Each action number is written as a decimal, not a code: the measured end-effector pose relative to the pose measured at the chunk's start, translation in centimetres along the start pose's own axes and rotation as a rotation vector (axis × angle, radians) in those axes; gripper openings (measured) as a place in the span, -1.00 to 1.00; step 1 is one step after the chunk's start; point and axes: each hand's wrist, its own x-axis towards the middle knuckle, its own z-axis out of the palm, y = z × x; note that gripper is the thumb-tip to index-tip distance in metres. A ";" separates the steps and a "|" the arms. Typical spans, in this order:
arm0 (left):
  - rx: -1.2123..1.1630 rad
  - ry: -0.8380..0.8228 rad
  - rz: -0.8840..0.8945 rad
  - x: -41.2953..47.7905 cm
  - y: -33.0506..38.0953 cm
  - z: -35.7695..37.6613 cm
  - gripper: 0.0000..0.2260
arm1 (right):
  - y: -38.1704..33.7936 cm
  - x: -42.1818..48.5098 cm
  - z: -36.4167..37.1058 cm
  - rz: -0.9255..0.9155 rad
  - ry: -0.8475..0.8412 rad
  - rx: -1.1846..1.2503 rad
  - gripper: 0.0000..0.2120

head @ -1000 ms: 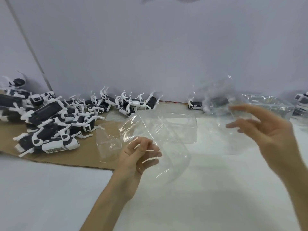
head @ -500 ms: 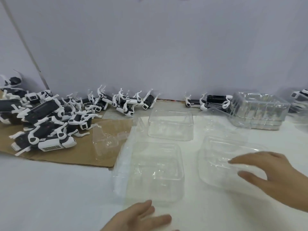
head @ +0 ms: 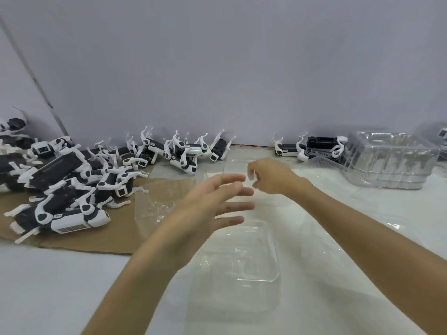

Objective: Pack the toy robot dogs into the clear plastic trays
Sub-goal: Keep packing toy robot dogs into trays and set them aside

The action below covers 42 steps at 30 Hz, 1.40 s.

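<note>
Head: white table (head: 48, 298), cardboard (head: 116, 235) under dogs (head: 70, 221), grey wall (head: 217, 68).

The white table (head: 60, 286) runs back to a grey wall on the far side. A flat sheet of brown cardboard (head: 96, 240) lies on its left half and carries the heap of toy robot dogs (head: 72, 189), black and white, tumbled on their sides. One clear tray (head: 242, 257) sits straight on the white surface, near and about the middle. A second clear tray (head: 152, 204) rests over the cardboard's right edge. At the far right stands a stack of clear trays (head: 391, 160), and just left of it two more dogs (head: 312, 148) lie on the table close to the wall
</note>
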 end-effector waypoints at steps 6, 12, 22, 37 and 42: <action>-0.085 0.267 -0.022 4.9 0.4 0.1 -0.61 | -0.6 -3.0 -6.8 -0.016 0.400 0.690 -0.89; -0.005 0.220 0.283 7.4 1.2 1.8 -0.82 | -2.5 -6.7 -7.8 -0.113 0.323 0.990 -0.86; -0.156 0.320 0.346 8.3 1.1 1.4 -0.80 | -1.1 -6.9 -8.4 -0.088 0.404 1.208 -0.82; -0.781 0.471 0.527 6.1 4.4 -4.1 -0.81 | 3.0 4.1 -5.6 -0.081 0.490 0.304 -0.74; -0.824 0.505 0.385 6.7 3.7 -2.1 -0.77 | 3.9 6.3 -1.3 0.051 -0.072 -0.171 -0.60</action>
